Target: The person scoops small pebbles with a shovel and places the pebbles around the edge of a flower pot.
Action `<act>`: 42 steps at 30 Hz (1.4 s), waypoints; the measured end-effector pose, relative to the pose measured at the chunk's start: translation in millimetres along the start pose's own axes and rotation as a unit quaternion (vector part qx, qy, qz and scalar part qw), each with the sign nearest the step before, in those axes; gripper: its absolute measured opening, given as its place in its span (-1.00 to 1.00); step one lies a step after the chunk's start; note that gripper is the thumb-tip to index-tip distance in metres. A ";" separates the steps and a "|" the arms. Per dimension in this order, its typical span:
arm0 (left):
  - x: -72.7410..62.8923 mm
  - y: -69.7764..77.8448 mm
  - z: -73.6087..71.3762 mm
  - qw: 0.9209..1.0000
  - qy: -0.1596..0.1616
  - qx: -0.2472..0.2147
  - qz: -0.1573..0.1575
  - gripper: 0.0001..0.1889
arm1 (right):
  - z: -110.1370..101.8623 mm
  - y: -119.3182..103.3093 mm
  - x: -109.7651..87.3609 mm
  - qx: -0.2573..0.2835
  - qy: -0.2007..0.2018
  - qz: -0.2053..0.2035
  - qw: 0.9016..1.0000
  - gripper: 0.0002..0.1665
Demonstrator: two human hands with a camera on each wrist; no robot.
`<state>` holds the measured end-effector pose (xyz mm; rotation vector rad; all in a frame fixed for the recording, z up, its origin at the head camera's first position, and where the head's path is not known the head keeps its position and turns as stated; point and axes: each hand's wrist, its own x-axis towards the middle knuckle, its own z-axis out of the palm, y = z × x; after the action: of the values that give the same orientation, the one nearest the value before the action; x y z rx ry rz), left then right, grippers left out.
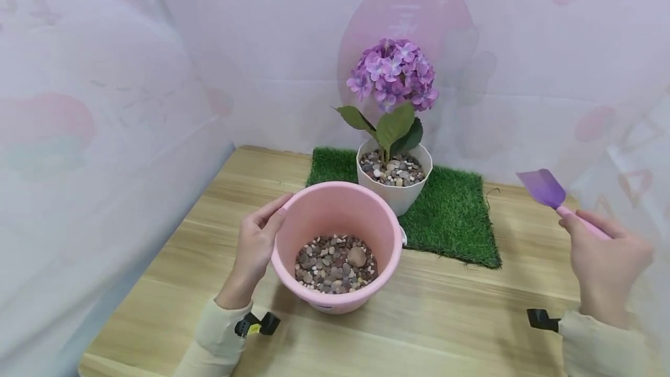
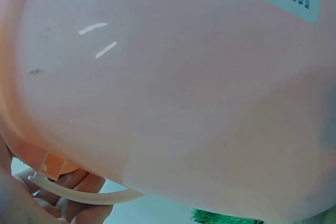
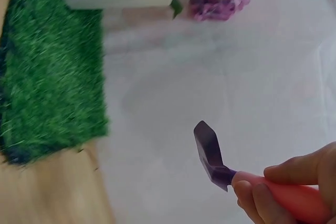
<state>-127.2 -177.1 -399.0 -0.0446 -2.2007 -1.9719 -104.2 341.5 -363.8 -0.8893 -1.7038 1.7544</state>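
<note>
A pink bucket (image 1: 337, 202) stands tilted toward the head camera at mid-table, with a layer of pebbles (image 1: 335, 269) in its bottom. My left hand (image 1: 257, 243) grips the bucket's left rim; in the left wrist view its fingers (image 2: 86, 195) curl beside the white bucket handle (image 2: 100, 198). Over at the right, my right hand (image 1: 607, 255) holds a small trowel by its pink grip (image 3: 291, 198). The trowel's purple blade (image 1: 542, 187) points up and left, above the table, with nothing on it.
Behind the bucket a white pot (image 1: 395, 194) filled with pebbles holds a purple hydrangea (image 1: 392, 74). The pot stands on a green turf mat (image 1: 460, 220). Pale printed cloth (image 1: 251, 98) surrounds the wooden table (image 1: 434, 324) at the back and sides.
</note>
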 end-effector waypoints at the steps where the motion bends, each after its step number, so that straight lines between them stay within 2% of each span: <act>1: -0.3 0.2 0.3 1.000 0.001 0.000 0.000 -0.63 | -1.2 5.8 4.6 -0.008 0.003 0.005 1.000 -0.54; 10: -0.8 1.1 4.2 1.000 0.003 -0.001 0.002 -0.64 | -8.2 52.4 33.4 -0.088 -0.005 0.021 0.996 -0.73; 12: -0.3 0.7 5.4 1.000 -0.002 -0.001 0.004 -0.63 | -11.0 60.7 35.9 -0.116 -0.011 0.027 0.993 -0.71; 18: -1.5 0.9 6.7 1.000 -0.008 -0.006 -0.005 -0.63 | -12.4 80.8 39.5 -0.178 -0.021 0.010 0.984 -0.43; 20: -2.0 1.7 6.3 1.000 -0.006 -0.009 -0.007 -0.63 | -10.5 84.3 41.3 -0.209 -0.027 0.003 0.978 -0.39; 27: -1.3 2.0 5.5 1.000 -0.003 -0.020 0.003 -0.63 | -6.8 97.4 47.9 -0.268 -0.033 0.012 0.963 -0.37; 30: -1.2 1.9 5.0 1.000 -0.002 -0.021 0.001 -0.63 | -7.3 102.5 48.1 -0.296 -0.054 0.013 0.954 -0.34; 32: -1.5 2.3 4.3 1.000 -0.001 -0.021 0.000 -0.62 | -8.8 105.0 47.3 -0.319 -0.086 0.010 0.944 -0.30; 36: -2.1 2.7 2.4 1.000 0.007 -0.022 0.000 -0.62 | -12.3 110.4 46.3 -0.393 -0.155 -0.044 0.905 -0.23; 39: -2.3 2.6 1.9 1.000 0.009 -0.023 0.003 -0.62 | -13.2 113.2 45.1 -0.432 -0.171 -0.098 0.880 -0.22; 42: -1.7 2.2 2.0 1.000 0.008 -0.022 0.005 -0.62 | -12.6 111.8 44.4 -0.451 -0.174 -0.113 0.868 -0.20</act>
<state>-125.5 -174.6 -397.3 -0.0455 -2.1419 -2.0086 -115.2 376.5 -479.0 -0.6775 -2.8218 0.9362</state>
